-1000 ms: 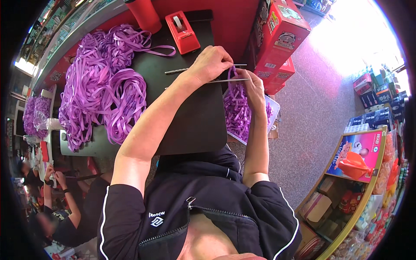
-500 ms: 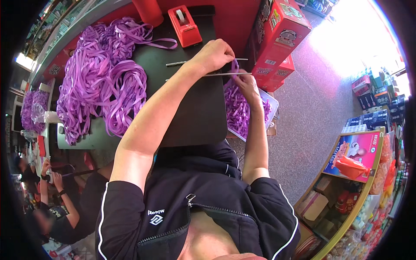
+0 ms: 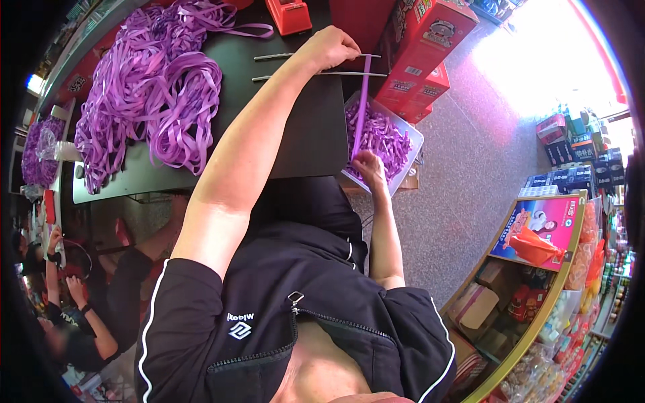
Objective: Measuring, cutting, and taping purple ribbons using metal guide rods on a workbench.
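A purple ribbon [image 3: 361,111] is stretched between my two hands. My left hand [image 3: 332,48] is closed in a pinch at the ribbon's top end, where it crosses the far one of two thin metal rods [image 3: 272,57]. The ribbon also passes the near metal rod [image 3: 363,74]. Both rods jut out past the table's right edge. My right hand [image 3: 369,168] is closed around the ribbon's lower end, over the near side of a white plastic bin [image 3: 414,144]. Inside that bin lie many short purple ribbon pieces [image 3: 390,138].
A big heap of purple ribbon [image 3: 148,87] covers the left of the dark table [image 3: 295,138]. A red tape dispenser [image 3: 290,15] sits at the back. Red boxes [image 3: 423,50] are stacked beyond the bin. Another person [image 3: 80,302] sits at the lower left; a display shelf [image 3: 537,235] stands right.
My right hand has drawn toward me, from beside the rods down to the bin, stretching the ribbon out. My left hand stays at the rods. The whole view has shifted, moving the table upward.
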Action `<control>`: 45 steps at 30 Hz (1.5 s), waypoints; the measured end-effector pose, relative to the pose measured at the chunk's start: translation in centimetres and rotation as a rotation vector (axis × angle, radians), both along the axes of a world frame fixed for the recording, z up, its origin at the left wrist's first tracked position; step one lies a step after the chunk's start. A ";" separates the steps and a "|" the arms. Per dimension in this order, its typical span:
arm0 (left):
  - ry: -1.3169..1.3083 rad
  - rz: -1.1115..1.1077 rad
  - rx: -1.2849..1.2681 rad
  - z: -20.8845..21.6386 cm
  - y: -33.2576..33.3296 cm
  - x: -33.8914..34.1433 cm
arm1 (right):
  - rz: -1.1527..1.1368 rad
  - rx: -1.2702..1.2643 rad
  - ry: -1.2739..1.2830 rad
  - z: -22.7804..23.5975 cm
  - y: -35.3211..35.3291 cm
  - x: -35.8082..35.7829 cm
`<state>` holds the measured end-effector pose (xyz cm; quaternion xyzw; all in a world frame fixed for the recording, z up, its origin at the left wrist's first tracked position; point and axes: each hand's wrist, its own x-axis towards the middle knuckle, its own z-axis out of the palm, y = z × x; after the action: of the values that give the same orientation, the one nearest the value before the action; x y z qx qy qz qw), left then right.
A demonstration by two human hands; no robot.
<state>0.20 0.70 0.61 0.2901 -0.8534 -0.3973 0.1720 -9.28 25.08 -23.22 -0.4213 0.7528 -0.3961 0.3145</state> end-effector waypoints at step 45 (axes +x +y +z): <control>0.173 -0.186 0.005 0.6 0.9 0.6 | -0.292 -0.532 -0.442 -5.1 -1.9 1.6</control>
<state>0.78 1.64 1.19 0.1746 -0.8578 -0.4371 0.2066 -7.64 23.23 -28.37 -0.2806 0.5899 -0.6998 0.2891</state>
